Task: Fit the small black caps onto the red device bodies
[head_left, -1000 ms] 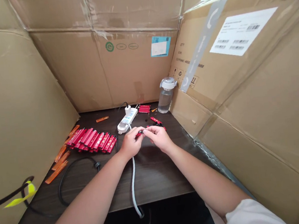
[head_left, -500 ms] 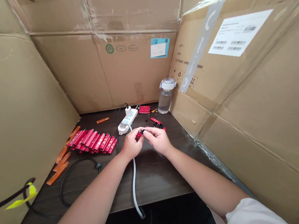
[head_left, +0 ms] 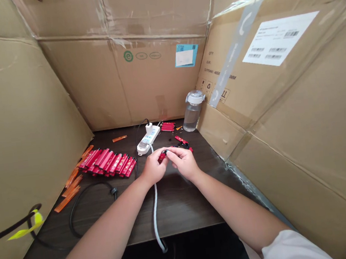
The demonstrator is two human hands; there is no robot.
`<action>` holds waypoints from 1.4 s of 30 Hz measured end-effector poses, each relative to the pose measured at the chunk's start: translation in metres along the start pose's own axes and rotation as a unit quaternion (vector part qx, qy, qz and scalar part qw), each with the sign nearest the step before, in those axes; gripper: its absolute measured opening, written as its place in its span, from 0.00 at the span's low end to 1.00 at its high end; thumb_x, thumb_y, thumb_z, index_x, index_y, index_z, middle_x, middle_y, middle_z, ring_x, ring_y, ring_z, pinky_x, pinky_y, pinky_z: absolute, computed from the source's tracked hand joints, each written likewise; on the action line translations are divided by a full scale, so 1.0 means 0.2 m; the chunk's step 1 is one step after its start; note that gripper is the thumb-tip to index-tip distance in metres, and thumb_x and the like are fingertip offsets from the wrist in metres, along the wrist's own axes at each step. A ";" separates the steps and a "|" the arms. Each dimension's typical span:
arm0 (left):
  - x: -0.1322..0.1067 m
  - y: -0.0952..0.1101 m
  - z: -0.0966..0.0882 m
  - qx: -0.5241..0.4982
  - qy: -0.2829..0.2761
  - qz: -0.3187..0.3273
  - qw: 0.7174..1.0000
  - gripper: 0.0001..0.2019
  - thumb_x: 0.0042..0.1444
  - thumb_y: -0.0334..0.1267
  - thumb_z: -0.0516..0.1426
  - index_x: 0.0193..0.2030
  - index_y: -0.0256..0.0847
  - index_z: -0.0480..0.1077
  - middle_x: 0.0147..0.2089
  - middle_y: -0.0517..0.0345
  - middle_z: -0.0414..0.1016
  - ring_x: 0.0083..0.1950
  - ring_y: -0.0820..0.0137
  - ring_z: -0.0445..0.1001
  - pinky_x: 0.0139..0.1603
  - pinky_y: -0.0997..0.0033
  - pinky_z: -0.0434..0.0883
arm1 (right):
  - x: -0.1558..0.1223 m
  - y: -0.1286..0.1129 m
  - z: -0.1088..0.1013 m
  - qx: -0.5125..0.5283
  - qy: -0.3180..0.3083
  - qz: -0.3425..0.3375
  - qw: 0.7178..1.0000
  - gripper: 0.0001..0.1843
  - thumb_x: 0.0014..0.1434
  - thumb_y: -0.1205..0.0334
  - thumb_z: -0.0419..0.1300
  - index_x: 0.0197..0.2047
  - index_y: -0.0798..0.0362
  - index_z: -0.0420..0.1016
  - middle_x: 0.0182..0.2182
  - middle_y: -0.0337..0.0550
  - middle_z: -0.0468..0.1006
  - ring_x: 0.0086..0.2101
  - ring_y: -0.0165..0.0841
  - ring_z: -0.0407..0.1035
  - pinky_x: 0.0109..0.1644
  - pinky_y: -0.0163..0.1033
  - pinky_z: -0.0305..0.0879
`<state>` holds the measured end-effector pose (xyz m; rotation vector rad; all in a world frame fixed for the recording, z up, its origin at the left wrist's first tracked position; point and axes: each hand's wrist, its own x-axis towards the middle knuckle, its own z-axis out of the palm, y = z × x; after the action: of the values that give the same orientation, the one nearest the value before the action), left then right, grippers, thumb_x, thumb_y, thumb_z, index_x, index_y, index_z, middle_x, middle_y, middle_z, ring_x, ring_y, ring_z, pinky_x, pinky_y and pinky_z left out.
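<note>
My left hand [head_left: 154,167] and my right hand [head_left: 183,162] meet above the dark desk, their fingers pinching a small red casing [head_left: 162,156] with a black part at its end. The fingers hide most of it. Just beyond my right hand lie a loose red casing [head_left: 181,139] and small black parts [head_left: 184,145]. A long row of red casings [head_left: 107,164] sits to the left of my left hand, and a small stack of red casings [head_left: 167,126] lies farther back.
A white power strip [head_left: 148,140] with a plugged-in adapter sits behind my hands, its white cable [head_left: 155,218] running over the desk's front edge. Orange strips [head_left: 70,194], a coiled black cable [head_left: 85,196] and a water bottle [head_left: 192,111] lie about, inside cardboard walls [head_left: 23,120].
My hands stay together on the red casing, shifting only slightly. The camera view moves a little, and nothing on the desk visibly changes place.
</note>
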<state>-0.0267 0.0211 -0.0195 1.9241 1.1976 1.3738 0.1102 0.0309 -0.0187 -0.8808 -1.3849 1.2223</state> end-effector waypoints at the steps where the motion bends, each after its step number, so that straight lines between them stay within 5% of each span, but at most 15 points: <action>1: 0.00 0.00 0.00 -0.001 0.000 -0.004 1.000 0.13 0.55 0.35 0.55 0.47 0.38 0.72 0.44 0.50 0.77 0.42 0.67 0.75 0.44 0.65 0.72 | 0.00 0.00 0.00 0.002 0.002 -0.004 1.000 0.19 0.50 0.49 0.63 0.41 0.52 0.79 0.25 0.41 0.75 0.20 0.26 0.59 0.20 0.33 0.56; 17: 0.00 0.01 0.00 -0.009 -0.015 -0.010 1.000 0.12 0.55 0.34 0.54 0.46 0.38 0.71 0.44 0.51 0.77 0.42 0.67 0.74 0.44 0.67 0.71 | 0.01 -0.04 0.00 -0.014 -0.038 0.026 0.999 0.19 0.50 0.52 0.64 0.43 0.53 0.79 0.28 0.41 0.76 0.20 0.23 0.57 0.20 0.31 0.52; 23: 0.00 0.03 -0.01 0.010 0.028 -0.061 0.998 0.14 0.51 0.43 0.59 0.43 0.39 0.70 0.29 0.62 0.71 0.29 0.74 0.67 0.32 0.74 0.67 | 0.03 -0.07 -0.03 0.084 0.009 0.092 0.992 0.17 0.46 0.52 0.66 0.36 0.55 0.76 0.17 0.31 0.64 0.17 0.21 0.51 0.20 0.32 0.53; 26: 0.00 0.04 -0.02 0.017 0.050 -0.082 0.995 0.14 0.48 0.49 0.60 0.31 0.39 0.68 0.21 0.67 0.61 0.23 0.78 0.58 0.26 0.77 0.60 | 0.06 -0.05 -0.05 0.091 0.053 0.158 0.982 0.14 0.43 0.55 0.67 0.30 0.56 0.74 0.15 0.29 0.58 0.17 0.21 0.51 0.20 0.32 0.53; 32: -0.01 0.04 -0.05 0.070 0.089 -0.070 0.991 0.24 0.52 0.54 0.56 0.18 0.40 0.51 0.19 0.67 0.48 0.22 0.78 0.50 0.25 0.75 0.54 | 0.09 0.01 -0.07 0.133 0.074 0.214 0.965 0.07 0.40 0.65 0.64 0.25 0.57 0.72 0.19 0.34 0.64 0.18 0.22 0.54 0.19 0.31 0.51; 42: -0.02 0.06 -0.05 0.172 0.112 -0.037 0.978 0.22 0.52 0.50 0.55 0.16 0.40 0.54 0.17 0.66 0.53 0.21 0.77 0.53 0.25 0.74 0.54 | 0.10 0.05 -0.10 0.153 0.079 0.205 0.963 0.13 0.36 0.78 0.57 0.28 0.60 0.77 0.24 0.44 0.73 0.20 0.24 0.60 0.19 0.31 0.56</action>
<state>-0.0323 0.0113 -0.0085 1.9613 1.6939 1.4501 0.1247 0.0556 -0.0263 -1.0480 -0.8767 1.5919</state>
